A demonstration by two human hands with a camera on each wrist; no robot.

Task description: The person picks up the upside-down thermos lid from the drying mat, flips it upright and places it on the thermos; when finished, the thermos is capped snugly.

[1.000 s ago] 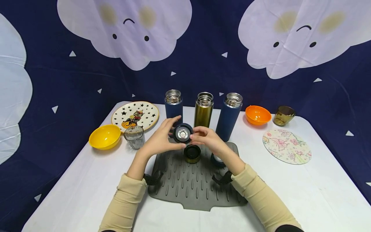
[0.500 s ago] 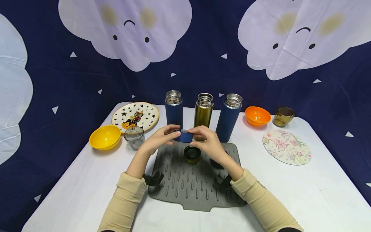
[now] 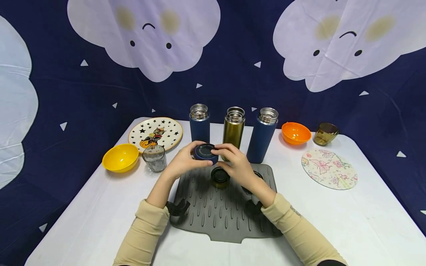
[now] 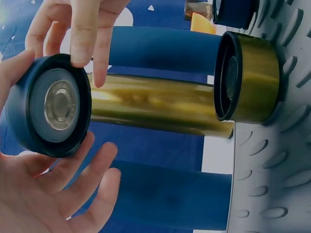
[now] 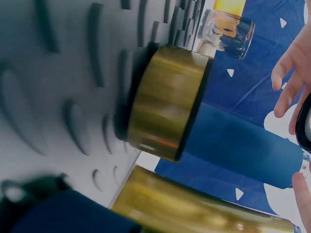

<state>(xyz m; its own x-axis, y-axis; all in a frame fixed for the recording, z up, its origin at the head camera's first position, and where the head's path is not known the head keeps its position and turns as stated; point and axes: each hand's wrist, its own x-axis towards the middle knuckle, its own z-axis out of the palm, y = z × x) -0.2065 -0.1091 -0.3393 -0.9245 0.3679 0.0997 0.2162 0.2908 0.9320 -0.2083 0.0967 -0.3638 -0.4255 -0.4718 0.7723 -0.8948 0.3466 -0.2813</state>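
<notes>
Since half a second ago we see the blue lid [image 3: 205, 152] turned from side-on to top face up toward the head camera, and both hands have kept hold of it. It sits above the far edge of the grey mat [image 3: 219, 214], between the two hands. The left hand [image 3: 182, 162] cups it from the left, fingers curled round its rim. The right hand [image 3: 234, 162] pinches the rim from the right with fingertips on top.

From the head view we cannot see the lid's underside. The left wrist view shows it: a steel disc in a dark ring. Another dark lid on the mat is mostly hidden behind the right wrist.

Only the wrist views show the gold lid [image 4: 248, 77] close up, standing on the mat's ribs. The gold flask [image 3: 234, 127] stands just behind, between two blue flasks.
</notes>
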